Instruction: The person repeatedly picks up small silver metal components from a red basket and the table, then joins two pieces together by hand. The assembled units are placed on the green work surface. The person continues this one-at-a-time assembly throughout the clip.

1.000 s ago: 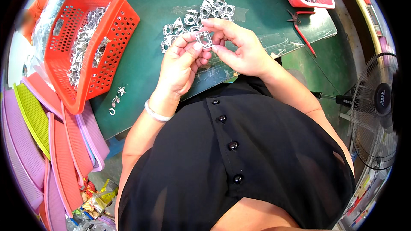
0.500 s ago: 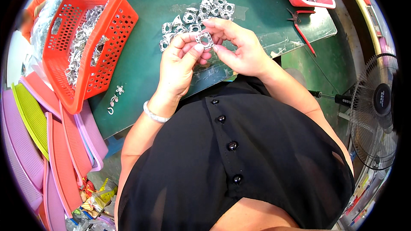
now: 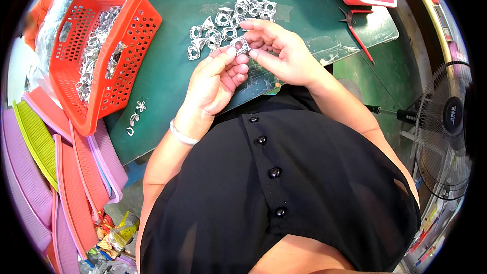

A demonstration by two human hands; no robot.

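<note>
My left hand [image 3: 213, 78] pinches a small silver ring-shaped metal casting [image 3: 239, 46] between thumb and fingers, just above the near edge of the green table [image 3: 172, 78]. From the right, my right hand [image 3: 286, 53] closes in on the same casting, its thumb at the casting's right edge and its other fingers curled behind; their exact contact is partly hidden. Just beyond my hands lies a loose group of similar silver castings [image 3: 223, 18], some single and some heaped together.
A red perforated basket [image 3: 109, 61] full of metal pieces stands left. A pink basket [image 3: 388, 0] with more is at the far right, near red-handled pliers [image 3: 359, 40]. Small flower-shaped trinkets [image 3: 134, 117] lie left. Stacked coloured baskets [image 3: 76, 187] and a fan [image 3: 446, 127] flank me.
The casting has turned in my fingers and shifted slightly up and left. My left hand's fingers have opened out somewhat below it, while my right hand stays beside it.
</note>
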